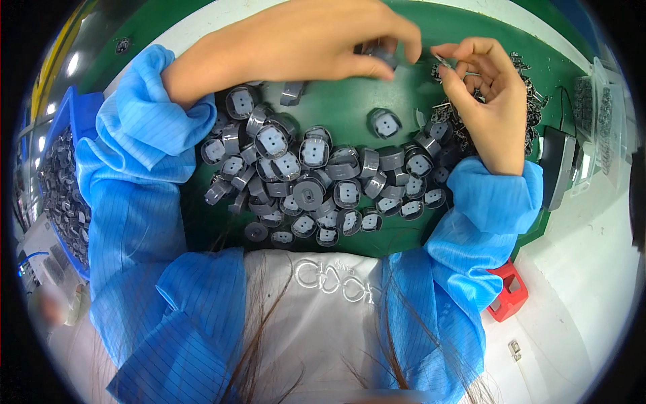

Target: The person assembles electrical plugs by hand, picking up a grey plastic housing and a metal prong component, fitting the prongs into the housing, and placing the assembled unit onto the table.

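Observation:
My left hand (323, 44) reaches across the far side of the green mat, its fingers curled around a dark grey plastic housing (382, 55), partly hidden and slightly blurred. To its right, my right hand (488, 91) pinches a small metal piece (442, 60) between thumb and forefinger, apart from the left hand. Below both lies a heap of grey plastic housings (346, 193), many showing pale inner faces with small holes. One housing (384, 123) sits alone between the heap and my hands. A pile of small dark metal parts (535, 108) lies beside and behind my right hand.
A blue bin (84, 111) full of small dark parts stands at the left. On the right are a clear plastic container (595, 101), a black device (560, 168) with a cable and a red plastic holder (508, 291). The green mat (336, 111) lies on a white table.

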Motion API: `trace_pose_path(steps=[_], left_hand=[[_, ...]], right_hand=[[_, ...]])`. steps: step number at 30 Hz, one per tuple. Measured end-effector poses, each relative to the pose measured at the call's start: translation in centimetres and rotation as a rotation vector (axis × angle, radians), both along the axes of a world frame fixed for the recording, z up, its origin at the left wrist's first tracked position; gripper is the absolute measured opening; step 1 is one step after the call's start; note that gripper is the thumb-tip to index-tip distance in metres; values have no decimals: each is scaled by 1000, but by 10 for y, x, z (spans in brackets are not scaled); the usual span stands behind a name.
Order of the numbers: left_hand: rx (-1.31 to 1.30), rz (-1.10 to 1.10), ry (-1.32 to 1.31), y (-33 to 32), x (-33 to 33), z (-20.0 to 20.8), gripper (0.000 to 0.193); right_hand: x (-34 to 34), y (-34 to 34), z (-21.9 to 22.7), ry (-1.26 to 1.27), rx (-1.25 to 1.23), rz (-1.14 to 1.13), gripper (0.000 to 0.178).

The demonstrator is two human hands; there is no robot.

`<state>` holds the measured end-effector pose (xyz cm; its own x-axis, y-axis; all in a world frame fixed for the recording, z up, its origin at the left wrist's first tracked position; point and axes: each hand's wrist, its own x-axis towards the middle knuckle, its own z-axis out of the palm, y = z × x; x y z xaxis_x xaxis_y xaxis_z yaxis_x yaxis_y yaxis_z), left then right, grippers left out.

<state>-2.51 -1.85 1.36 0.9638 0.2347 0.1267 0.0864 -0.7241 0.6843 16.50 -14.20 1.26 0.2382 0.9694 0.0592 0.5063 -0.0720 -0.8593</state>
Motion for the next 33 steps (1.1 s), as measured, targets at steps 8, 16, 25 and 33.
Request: trace_pose_path(steps=[8, 16, 25, 33], left_hand=[[-217, -155, -340, 9, -6, 0, 27], [-444, 70, -19, 7, -2, 4, 38], [-641, 55, -190, 1, -2, 3, 31], [-456, 37, -66, 5, -1, 15, 13]], right_hand=[[10, -13, 18, 309, -102, 132, 38], [-4, -11, 16, 94, 67, 118, 28], [-15, -10, 7, -104, 170, 66, 32], [-12, -12, 10, -4, 214, 164, 34]])
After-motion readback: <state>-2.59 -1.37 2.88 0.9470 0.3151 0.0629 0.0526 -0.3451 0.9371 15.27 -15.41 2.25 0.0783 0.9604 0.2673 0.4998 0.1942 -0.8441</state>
